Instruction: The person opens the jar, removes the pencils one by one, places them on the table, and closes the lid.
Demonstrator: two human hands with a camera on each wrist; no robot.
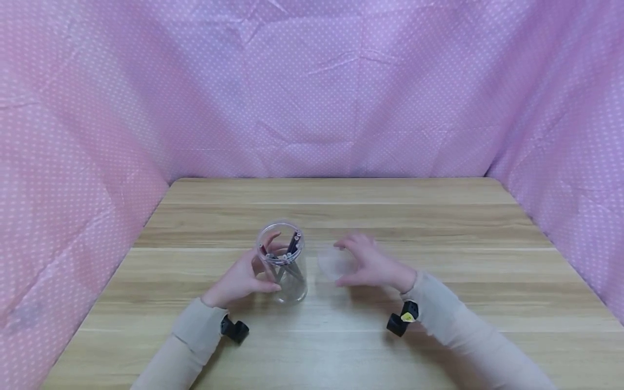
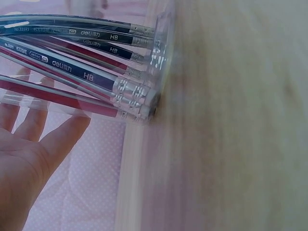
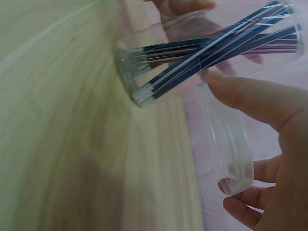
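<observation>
A clear plastic jar (image 1: 294, 287) stands upright on the table, left of the middle, with several pencils (image 1: 293, 242) inside. In the left wrist view the pencils (image 2: 72, 65) are dark blue and red, marked HB, with metal ferrules at one end. My left hand (image 1: 244, 277) grips the jar from its left side, fingers curled round the wall. To the right of the jar, my right hand (image 1: 368, 265) holds a round translucent lid (image 3: 226, 139) by its rim, between thumb and fingers. The lid is apart from the jar's mouth and blurred in the head view.
A light wood-grain table (image 1: 439, 216) spreads under both hands. Pink cloth with white dots (image 1: 312, 97) hangs behind it and along both sides. A small black camera (image 1: 235, 329) is strapped to my left wrist, and another camera (image 1: 402, 318) to my right.
</observation>
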